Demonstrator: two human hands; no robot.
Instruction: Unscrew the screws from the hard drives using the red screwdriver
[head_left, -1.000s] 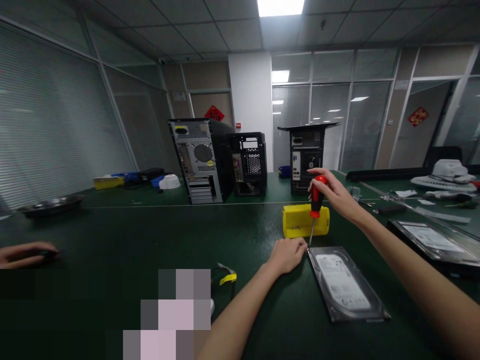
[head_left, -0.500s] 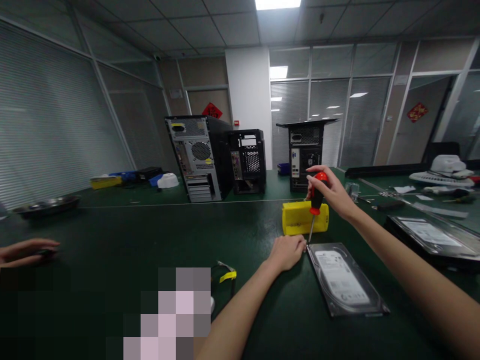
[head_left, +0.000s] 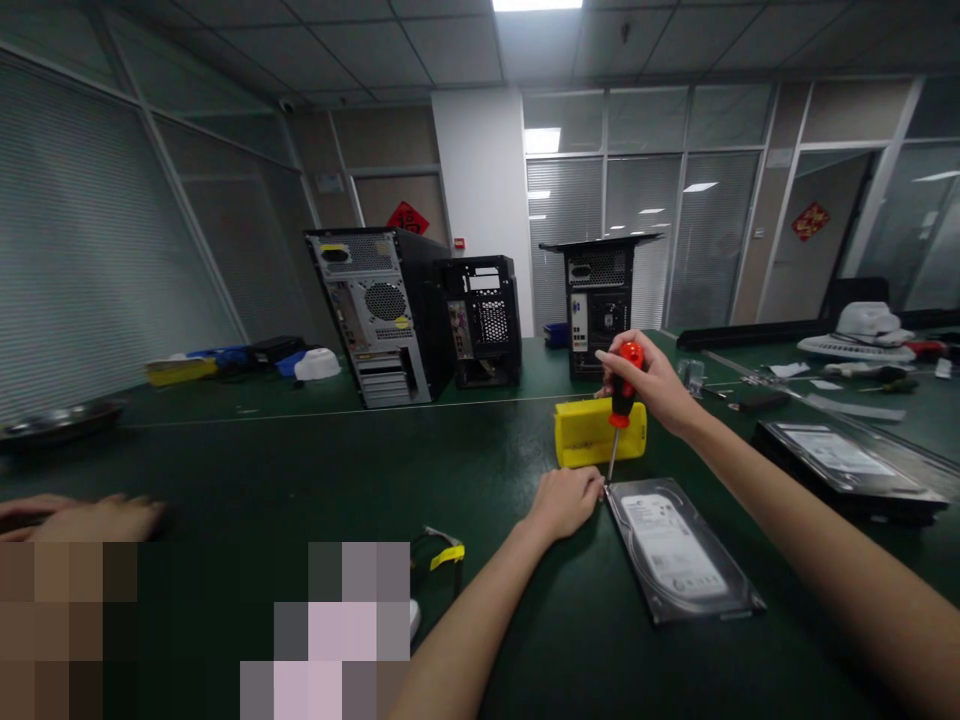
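My right hand (head_left: 654, 378) is closed around the red and black handle of a screwdriver (head_left: 621, 405). The shaft points down, slightly tilted, with its tip at the far left corner of a hard drive (head_left: 679, 550). The drive lies flat on the green table, white label up. My left hand (head_left: 566, 500) rests closed on the table beside that corner, fingertips bunched against the screwdriver tip; whatever they pinch is hidden. Just behind both hands sits a yellow plastic box (head_left: 581, 435).
Computer cases (head_left: 375, 320) stand along the back, one with a raised panel (head_left: 600, 310). Another stack of drives (head_left: 844, 460) lies right, near loose tools and a white hat (head_left: 862, 330). A cable with a yellow tag (head_left: 448, 557) is left of my forearm. Another person's hands (head_left: 90, 518) are far left.
The view has turned slightly, so the scene sits further left. The other person's hands reach further in. My hands, the screwdriver and the drive keep the same arrangement.
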